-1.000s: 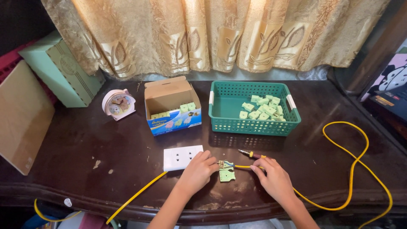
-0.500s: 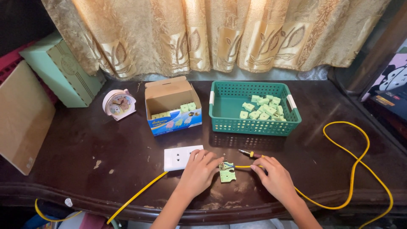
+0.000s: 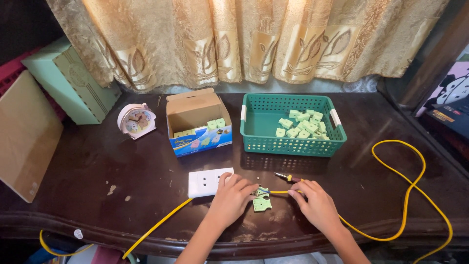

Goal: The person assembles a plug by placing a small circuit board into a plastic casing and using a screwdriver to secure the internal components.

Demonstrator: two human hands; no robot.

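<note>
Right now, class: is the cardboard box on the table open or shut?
Open. The cardboard box has its flaps up, and small green pieces show inside.

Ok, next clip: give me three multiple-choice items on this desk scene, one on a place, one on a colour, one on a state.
1. The small clock stands:
A. left of the cardboard box
B. inside the basket
C. right of the basket

2. The cable is:
A. black
B. yellow
C. red

3. The green basket is:
A. empty
B. overturned
C. partly filled with green pieces

Key: 1 A, the clock sits beside the box's left wall. 2 B, its loop shows yellow on the dark table. 3 C, pieces cover only its right half.
</note>
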